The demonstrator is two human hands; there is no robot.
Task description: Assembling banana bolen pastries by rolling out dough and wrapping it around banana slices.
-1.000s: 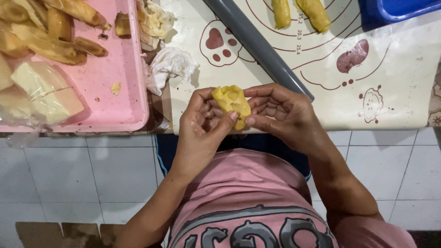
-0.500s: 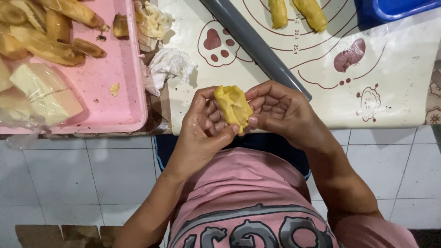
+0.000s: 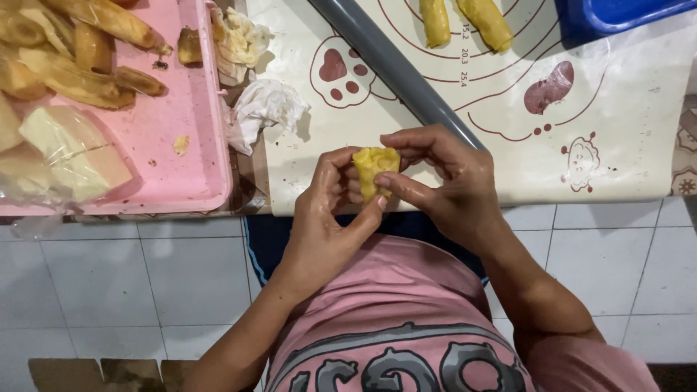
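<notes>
A lump of yellow dough [image 3: 374,168] is pinched between both my hands just over the near edge of the cream baking mat [image 3: 617,145]. My left hand [image 3: 330,210] cups it from below and the left, thumb under its lower end. My right hand [image 3: 446,181] closes over it from the right, thumb and fingers pressing its folded edges. The dough looks folded lengthwise; its inside is hidden.
A pink tray [image 3: 185,156] at left holds fried banana pieces [image 3: 80,80] and a plastic-wrapped pale block [image 3: 72,149]. Crumpled tissue [image 3: 265,109] lies beside it. A grey rolling pin [image 3: 392,69] crosses the mat. Two finished yellow rolls [image 3: 465,18] lie beyond; a blue container [image 3: 617,14] is top right.
The dough has gone from a flatter open piece to a narrower folded one, as both hands closed in around it. The hands stay in the same place.
</notes>
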